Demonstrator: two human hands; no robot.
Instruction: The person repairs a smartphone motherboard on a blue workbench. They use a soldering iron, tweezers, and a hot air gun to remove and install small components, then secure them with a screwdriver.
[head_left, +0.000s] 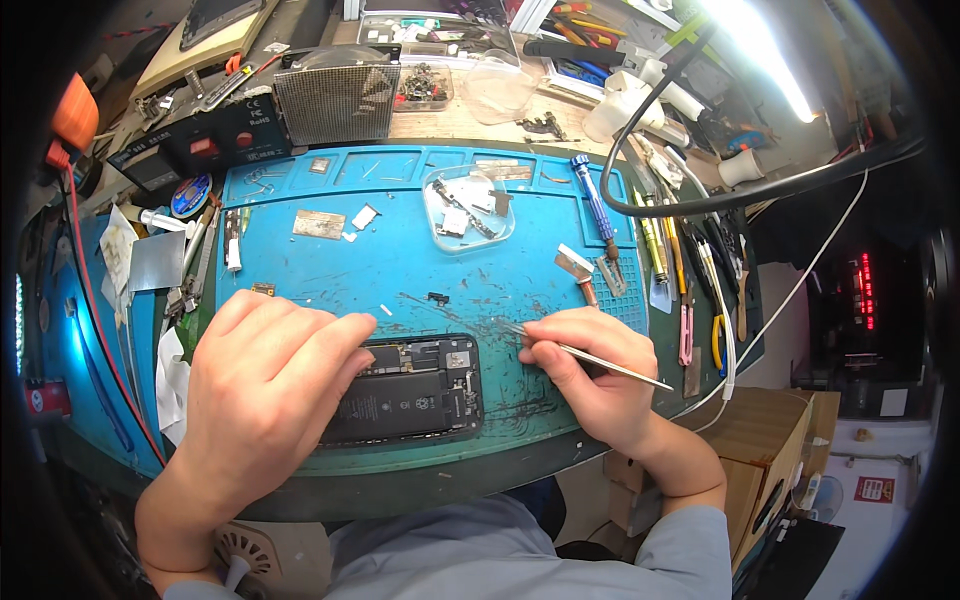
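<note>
An opened smartphone [415,400] lies on the blue work mat [330,270], its dark battery and circuit board exposed. My left hand [265,400] is over the phone's left part and hides it. Its fingers are bent and closed together; whatever they pinch is out of sight. To the right of the phone, my right hand [595,370] grips a pair of metal tweezers [620,370], whose tips point left above the mat. A small black part [438,298] rests just beyond the phone's upper edge.
A clear plastic dish [470,210] with small parts sits farther back. A blue screwdriver [597,205] lies at right, near pliers and other tools. A black power box [200,145] and a mesh-fronted unit [335,100] stand behind. A dark cable [760,205] arches at upper right.
</note>
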